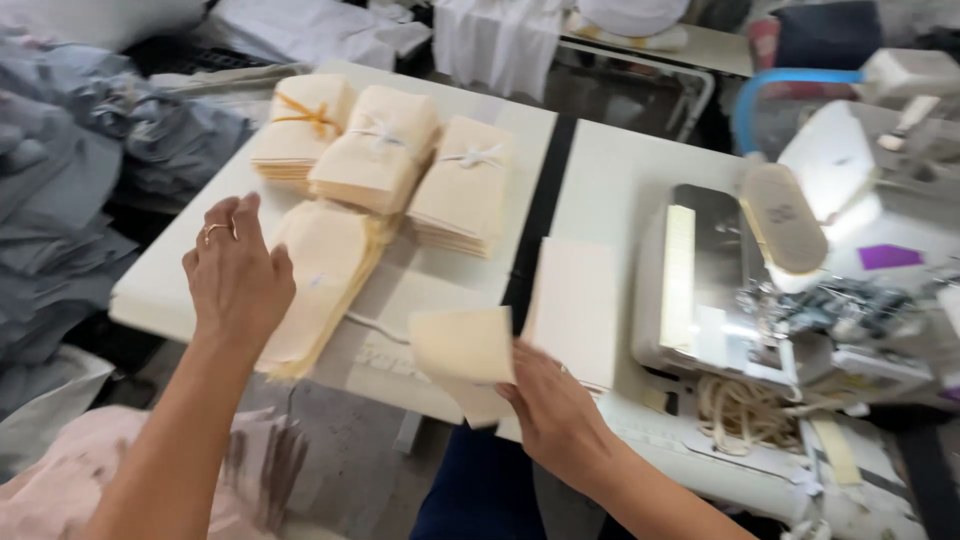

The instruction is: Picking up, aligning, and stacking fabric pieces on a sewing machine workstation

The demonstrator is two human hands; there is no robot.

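My left hand point(235, 275), with a ring on one finger, rests on an untied stack of cream fabric pieces point(325, 265) on the white side table point(160, 285). My right hand point(555, 415) holds a single cream fabric piece point(465, 350) by its edge, lifted above the table's front. Beside it lies a flat pile of cream pieces point(575, 305) on the sewing table. Three tied bundles of cream fabric point(375, 150) sit further back on the side table.
A white sewing machine point(790, 260) stands at the right, with coiled cord point(740, 410) below it. Grey-blue cloth point(70, 180) is heaped at the left, pink cloth point(60, 480) at the lower left. White fabric point(495, 40) hangs at the back.
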